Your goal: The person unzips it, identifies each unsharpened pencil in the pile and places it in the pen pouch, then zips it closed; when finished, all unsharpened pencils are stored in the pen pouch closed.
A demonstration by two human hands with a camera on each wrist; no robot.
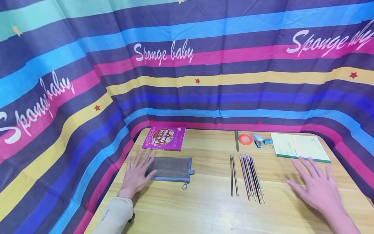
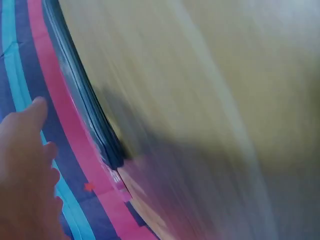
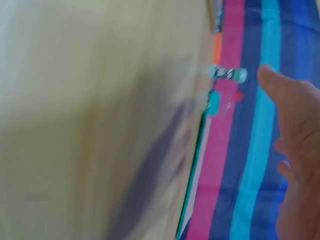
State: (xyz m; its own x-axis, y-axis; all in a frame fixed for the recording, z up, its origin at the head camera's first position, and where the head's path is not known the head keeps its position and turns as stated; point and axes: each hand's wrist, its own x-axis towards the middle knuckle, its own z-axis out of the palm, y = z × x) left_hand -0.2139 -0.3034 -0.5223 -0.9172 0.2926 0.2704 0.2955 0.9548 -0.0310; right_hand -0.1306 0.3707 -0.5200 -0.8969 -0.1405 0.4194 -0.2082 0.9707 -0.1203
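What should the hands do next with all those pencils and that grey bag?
Probably the left hand, lying flat with fingertips on the grey mesh pouch, should grip it and pull the zipper open. The pouch looks closed and flat, the pencils lie loose beside it, and the right hand is open near them, holding nothing.

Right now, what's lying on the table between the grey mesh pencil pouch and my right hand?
In the head view, the row of pencils lies between the mesh pouch and your right hand; otherwise bare wooden table.
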